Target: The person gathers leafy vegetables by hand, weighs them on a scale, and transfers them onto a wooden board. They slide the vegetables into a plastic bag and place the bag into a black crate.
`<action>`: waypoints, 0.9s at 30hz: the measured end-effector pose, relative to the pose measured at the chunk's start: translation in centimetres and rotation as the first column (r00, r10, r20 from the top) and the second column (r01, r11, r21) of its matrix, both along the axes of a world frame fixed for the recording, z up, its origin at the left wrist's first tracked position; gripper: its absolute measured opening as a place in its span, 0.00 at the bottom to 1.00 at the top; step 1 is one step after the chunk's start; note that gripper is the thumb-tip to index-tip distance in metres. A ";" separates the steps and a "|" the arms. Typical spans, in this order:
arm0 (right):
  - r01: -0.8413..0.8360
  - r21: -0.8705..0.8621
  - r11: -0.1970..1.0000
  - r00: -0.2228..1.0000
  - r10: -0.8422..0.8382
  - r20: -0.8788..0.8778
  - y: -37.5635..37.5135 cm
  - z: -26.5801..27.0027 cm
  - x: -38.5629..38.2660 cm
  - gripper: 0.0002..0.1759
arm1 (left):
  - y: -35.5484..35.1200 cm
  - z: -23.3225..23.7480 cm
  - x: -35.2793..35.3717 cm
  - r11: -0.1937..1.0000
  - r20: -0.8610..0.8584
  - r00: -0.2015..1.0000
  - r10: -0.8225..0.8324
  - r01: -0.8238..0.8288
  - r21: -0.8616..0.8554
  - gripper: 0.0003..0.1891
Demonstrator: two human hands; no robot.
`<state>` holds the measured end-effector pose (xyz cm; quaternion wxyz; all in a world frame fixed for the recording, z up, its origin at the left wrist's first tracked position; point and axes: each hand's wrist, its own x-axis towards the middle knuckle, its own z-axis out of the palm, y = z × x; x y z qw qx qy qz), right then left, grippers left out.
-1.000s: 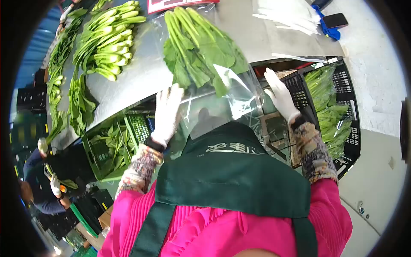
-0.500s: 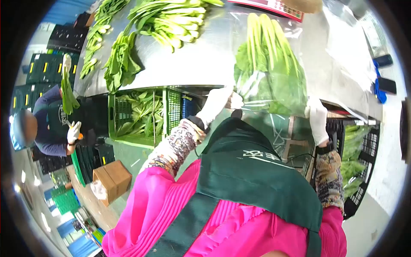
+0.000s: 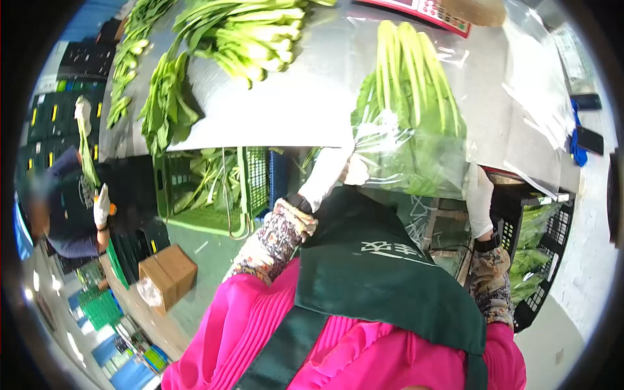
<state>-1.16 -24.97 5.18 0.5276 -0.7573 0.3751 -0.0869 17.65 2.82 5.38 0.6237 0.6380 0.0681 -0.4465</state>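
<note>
A clear plastic bag [image 3: 390, 162] with long-stemmed leafy greens [image 3: 416, 97] inside lies over the front edge of the metal table [image 3: 312, 104]. The stems point away from me and the leaves lie nearer. My left hand [image 3: 335, 170], in a white glove, pinches the bag's near left corner, with the fingertips bare. My right hand [image 3: 480, 198], gloved in white too, holds the near right corner; its fingers are partly hidden behind the film. The bag's near edge is stretched between both hands.
Piles of greens [image 3: 253, 39] lie at the table's back left. A red-edged scale [image 3: 429, 12] stands behind the bag, and plastic sheets [image 3: 533, 84] lie right. Below are a green crate [image 3: 208, 221] and a black crate [image 3: 546, 260]. A co-worker [image 3: 71, 201] holds greens at far left.
The view has shifted slightly. The bag's near edge and both my hands sit a little lower in view, still gripping the corners. The co-worker's lower hand has opened out.
</note>
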 end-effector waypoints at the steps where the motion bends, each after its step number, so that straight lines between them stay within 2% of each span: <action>1: 0.002 -0.023 1.000 1.000 -0.003 -0.018 -0.1 -0.1 0.0 0.20 | 0.2 -0.8 -0.1 0.999 -0.059 0.998 0.039 -0.040 -0.019 0.21; 2: -0.073 -0.403 0.912 0.988 0.122 0.098 -0.2 -1.5 0.1 0.17 | 1.4 -3.0 -0.4 0.981 0.348 0.936 -0.060 -0.010 0.196 0.18; 3: -0.072 -0.289 0.955 0.993 0.040 -0.113 0.0 0.3 0.4 0.17 | 2.2 -4.7 -0.7 0.929 0.675 0.705 -0.218 -0.064 0.366 0.15; 4: -0.040 -0.339 0.940 0.999 0.033 -0.027 -0.1 0.2 0.3 0.19 | 0.5 -0.6 -1.1 0.890 0.760 0.572 -0.309 -0.109 0.444 0.13; 5: -0.144 -0.503 0.852 0.986 0.164 -0.004 -0.9 -0.6 -0.1 0.19 | -1.2 4.0 -1.4 0.848 0.818 0.422 -0.391 -0.179 0.498 0.14; 6: -0.052 -0.339 0.939 0.997 0.032 -0.065 -0.3 0.3 0.1 0.18 | -2.1 4.8 -1.5 0.897 0.894 0.195 -0.403 -0.109 0.428 0.17; 7: -0.108 -0.366 0.924 0.990 0.065 -0.129 -0.9 -0.4 -0.4 0.18 | -3.2 5.7 -1.6 0.930 0.930 -0.034 -0.366 -0.035 0.365 0.20; 8: -0.104 -0.352 0.930 0.988 0.056 -0.143 -1.0 -0.7 -0.8 0.19 | -4.3 7.0 -1.8 0.832 0.815 -0.212 -0.539 0.018 0.554 0.29; 9: -0.104 -0.335 0.936 0.987 0.055 -0.154 -1.0 -0.6 -0.6 0.19 | -5.7 7.1 -1.7 0.717 0.715 -0.181 -0.676 0.063 0.694 0.33; 11: -0.095 -0.166 0.981 0.955 0.043 -0.293 -0.9 1.1 -0.1 0.19 | -5.0 1.5 -0.3 0.646 0.654 -0.134 -0.745 0.100 0.756 0.35; 12: -0.113 -0.137 0.984 0.942 0.062 -0.331 -0.9 2.7 0.4 0.16 | -5.2 1.5 -0.5 0.611 0.613 -0.151 -0.776 0.065 0.789 0.35; 13: -0.084 -0.141 0.986 0.940 0.031 -0.339 -0.9 3.3 0.8 0.16 | -5.3 1.4 -0.4 0.587 0.597 -0.117 -0.794 0.106 0.802 0.36; 15: 0.148 -0.519 0.842 0.989 -0.138 0.059 -1.0 4.0 1.1 0.12 | -5.4 1.3 -0.3 0.567 0.579 -0.115 -0.807 0.121 0.815 0.36; 16: 0.082 -0.555 0.828 0.996 -0.085 0.021 -1.1 5.3 1.3 0.17 | -5.4 1.1 -0.3 0.536 0.547 -0.120 -0.829 0.109 0.837 0.36; 18: -0.250 -0.780 0.574 0.963 0.227 -0.142 -0.5 6.7 4.1 0.27 | -5.2 0.9 -0.1 0.540 0.552 -0.106 -0.827 0.124 0.833 0.37; 19: -0.415 -0.629 0.657 0.906 0.359 -0.223 -0.4 4.4 4.1 0.33 | -5.1 0.4 -0.2 0.551 0.564 -0.113 -0.818 0.127 0.825 0.37; 20: -0.442 -0.654 0.614 0.894 0.364 -0.263 -0.6 1.5 3.7 0.36 | -5.6 1.0 -0.4 0.529 0.541 -0.089 -0.836 0.131 0.839 0.36; 21: -0.338 -0.637 0.693 0.940 0.284 -0.190 -0.6 1.9 3.5 0.35 | -5.4 0.9 -0.5 0.549 0.561 -0.065 -0.826 0.137 0.824 0.36; 22: -0.031 -0.491 0.871 0.999 0.039 0.006 -0.4 2.0 2.9 0.36 | -5.3 0.6 -0.5 0.564 0.578 -0.087 -0.811 0.143 0.813 0.36; 23: 0.190 -0.357 0.914 0.979 -0.205 -0.003 -0.2 3.1 2.2 0.32 | -5.1 0.6 -0.1 0.570 0.588 -0.115 -0.801 0.153 0.807 0.35; 24: 0.141 0.010 0.990 0.958 -0.134 -0.253 -0.3 5.2 2.3 0.26 | -5.5 1.8 0.3 0.740 0.708 0.234 -0.666 0.329 0.587 0.35; 25: -0.193 0.374 0.907 0.980 0.194 0.035 -1.2 4.0 1.6 0.21 | -5.7 3.1 0.7 0.869 0.657 0.575 -0.487 0.393 0.301 0.34; 26: -0.461 0.299 0.835 0.877 0.379 0.294 -1.9 6.7 1.9 0.20 | -3.8 -0.3 1.3 0.963 0.781 0.586 -0.218 0.259 0.075 0.32; 27: -0.358 0.602 0.714 0.884 0.052 0.464 -1.6 8.5 2.9 0.18 | -4.9 -0.9 1.4 0.944 0.433 0.899 0.068 0.082 -0.319 0.29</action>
